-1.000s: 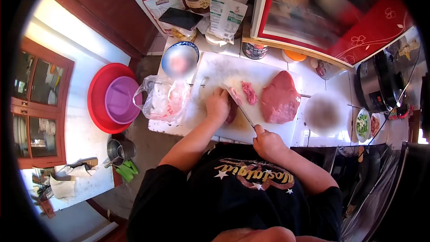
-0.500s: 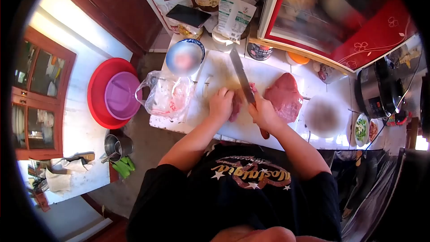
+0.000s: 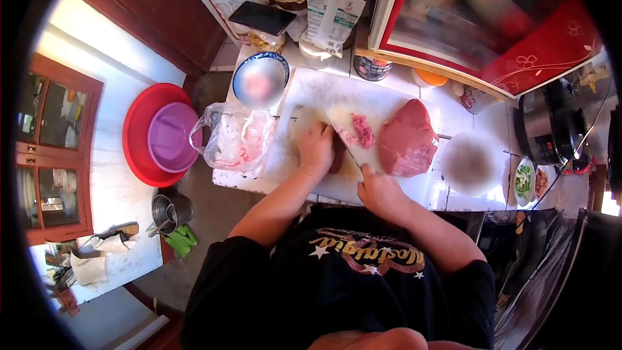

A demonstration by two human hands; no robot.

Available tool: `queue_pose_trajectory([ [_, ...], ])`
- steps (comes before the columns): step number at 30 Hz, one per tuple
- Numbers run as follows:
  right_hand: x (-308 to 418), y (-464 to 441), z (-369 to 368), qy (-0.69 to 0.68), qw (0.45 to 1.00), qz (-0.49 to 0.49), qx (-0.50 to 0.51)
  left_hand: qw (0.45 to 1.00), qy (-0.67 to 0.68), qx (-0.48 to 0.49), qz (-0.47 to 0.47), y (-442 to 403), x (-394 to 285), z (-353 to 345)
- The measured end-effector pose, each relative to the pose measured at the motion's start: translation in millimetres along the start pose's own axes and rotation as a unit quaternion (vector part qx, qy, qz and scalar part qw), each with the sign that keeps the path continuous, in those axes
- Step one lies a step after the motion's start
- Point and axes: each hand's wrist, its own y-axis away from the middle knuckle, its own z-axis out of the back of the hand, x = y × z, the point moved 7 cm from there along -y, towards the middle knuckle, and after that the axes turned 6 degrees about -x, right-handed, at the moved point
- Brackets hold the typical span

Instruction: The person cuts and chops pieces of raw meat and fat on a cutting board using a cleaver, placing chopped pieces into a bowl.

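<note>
My left hand (image 3: 317, 147) presses down with curled fingers on a piece of raw meat (image 3: 337, 157), which is mostly hidden under it. In my right hand (image 3: 381, 190) is the handle of a kitchen knife (image 3: 343, 133), its blade seen edge-on against the meat beside my left fingers. Cut strips of meat (image 3: 363, 131) lie just right of the blade on the white cutting board (image 3: 311, 94). Farther right rests a large slab of raw meat (image 3: 408, 139).
Left of the board sit a plastic bag (image 3: 236, 136) and a blue-rimmed bowl (image 3: 280, 65). Jars, packets and a black tablet (image 3: 262, 18) stand at the back. A red-framed cabinet (image 3: 453, 58) overhangs the right rear. Red and purple basins (image 3: 139, 136) are at far left.
The knife has turned from showing its broad side to edge-on and come down beside my left fingers. The cut strips now show clearly. The camera view has shifted slightly.
</note>
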Motion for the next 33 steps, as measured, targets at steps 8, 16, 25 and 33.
queue_pose_trajectory([
  [8, -3.9, -73.0, -0.6, -0.069, 0.997, -0.016, -0.038, 0.999, 0.038, -0.008, -0.023, 5.6, -5.5, 9.3],
  [16, 1.9, 32.9, 23.9, -0.001, 1.000, 0.028, -0.001, 0.997, 0.035, 0.013, 0.061, 9.2, 5.8, -2.2],
  [25, -7.1, -55.6, -19.6, 0.036, 0.999, 0.015, 0.002, 0.999, 0.024, -0.031, -0.022, 5.6, -4.5, 5.2],
  [33, -10.3, -34.2, 18.2, -0.062, 0.996, -0.041, 0.047, 0.999, 0.013, -0.041, -0.011, 11.3, -6.3, 18.7],
])
